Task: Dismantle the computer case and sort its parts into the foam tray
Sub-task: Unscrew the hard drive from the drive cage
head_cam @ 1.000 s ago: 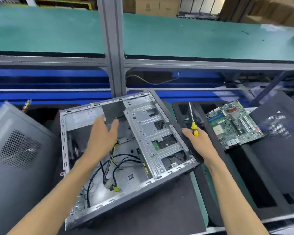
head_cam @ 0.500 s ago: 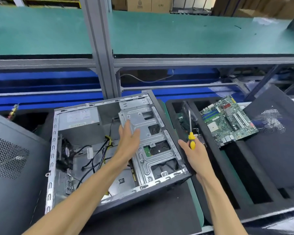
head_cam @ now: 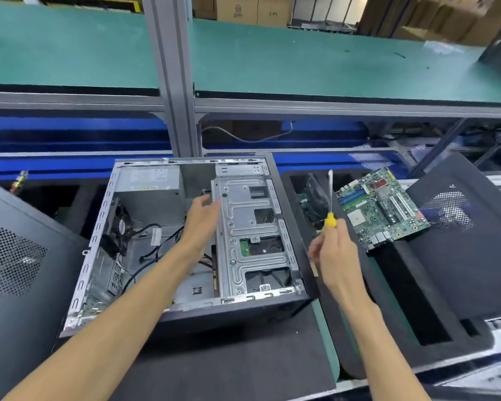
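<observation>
Since a moment ago my left hand (head_cam: 201, 218) has slid up the drive cage (head_cam: 253, 235), fingers straight, released. Right hand (head_cam: 334, 256) clenches the screwdriver (head_cam: 330, 204) at centre right. Computer case (head_cam: 185, 241) sits mid-frame; foam tray (head_cam: 402, 285) holds the motherboard (head_cam: 381, 208).
</observation>
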`<state>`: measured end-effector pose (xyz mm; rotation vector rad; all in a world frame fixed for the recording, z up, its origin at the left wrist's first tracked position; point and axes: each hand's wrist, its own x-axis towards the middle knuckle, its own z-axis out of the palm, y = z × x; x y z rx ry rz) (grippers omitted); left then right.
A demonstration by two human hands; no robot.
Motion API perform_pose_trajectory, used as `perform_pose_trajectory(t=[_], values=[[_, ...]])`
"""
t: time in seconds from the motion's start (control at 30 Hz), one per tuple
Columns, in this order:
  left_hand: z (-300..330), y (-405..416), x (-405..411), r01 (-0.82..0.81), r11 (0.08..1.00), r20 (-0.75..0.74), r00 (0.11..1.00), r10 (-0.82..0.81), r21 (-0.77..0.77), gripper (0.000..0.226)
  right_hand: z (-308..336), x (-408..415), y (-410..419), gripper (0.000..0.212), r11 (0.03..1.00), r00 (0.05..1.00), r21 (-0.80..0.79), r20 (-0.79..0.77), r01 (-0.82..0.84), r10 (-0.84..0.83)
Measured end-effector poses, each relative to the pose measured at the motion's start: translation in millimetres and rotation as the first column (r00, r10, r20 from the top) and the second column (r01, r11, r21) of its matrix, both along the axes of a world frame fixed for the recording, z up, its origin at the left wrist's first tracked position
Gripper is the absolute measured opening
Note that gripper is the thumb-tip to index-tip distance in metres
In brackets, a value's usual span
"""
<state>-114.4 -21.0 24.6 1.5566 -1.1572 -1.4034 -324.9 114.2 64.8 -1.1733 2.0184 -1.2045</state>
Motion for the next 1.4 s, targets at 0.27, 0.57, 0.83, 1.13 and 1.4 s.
perform_pose_trajectory(t=[0.27, 0.57, 0.83, 1.13, 1.4], values=[[-11, 11, -12, -0.019, 1.0, -0.001, 1.0, 0.019, -0.016, 0.03, 31, -1, -19, 0.009, 0.966, 0.949, -0.146, 0.203, -0.213, 0.24], [-14, 4, -9, 0.011, 0.998, 0.039, 0.999, -0.008, -0.067, 0.019, 19, 45, -53, 0.022, 0.89, 0.505, -0.456, 0.767, -0.005, 0.396], [-11, 3, -10, 0.032, 0.99, 0.18, 0.984, -0.007, -0.137, 0.018, 16, 81, -76, 0.047, 0.821, 0.403, -0.537, 0.72, -0.192, 0.565], [-8, 5, -9, 0.046, 0.989, 0.175, 0.984, -0.022, -0.138, 0.027, 5, 91, -84, 0.05, 0.793, 0.43, -0.516, 0.666, -0.325, 0.609], [-9, 3, -8, 0.049, 0.991, 0.188, 0.982, -0.025, -0.127, 0.029, 9, 94, -91, 0.057, 0.742, 0.439, -0.483, 0.602, -0.465, 0.667]])
